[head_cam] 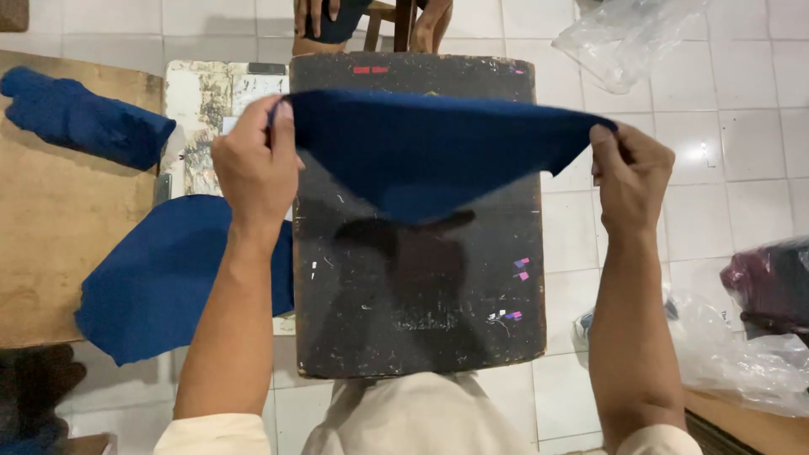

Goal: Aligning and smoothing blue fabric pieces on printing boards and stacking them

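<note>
Item: dark blue cloth piece [430,156], held stretched in the air above the dark, scuffed desk [421,312], its lower edge sagging to a point over the desk's middle.

Left hand [255,164]: closed, pinching the cloth's left corner between thumb and fingers.

Right hand [630,173]: closed, pinching the cloth's right corner; both forearms rise from the near edge.

Left of the desk: a second blue cloth [160,278] lies flat, partly under the left forearm, overlapping a brown board [50,219]. A bunched blue cloth [80,118] rests on the far left part of that board. A worn, paint-stained white surface [206,93] sits between the board and the desk.

Right of the desk: clear plastic bags on the white tiled floor [742,143], one far right [624,38], one near right [733,345], beside a dark maroon bundle [771,282].

Far edge: another person's hands [430,25] at a wooden stool.
</note>
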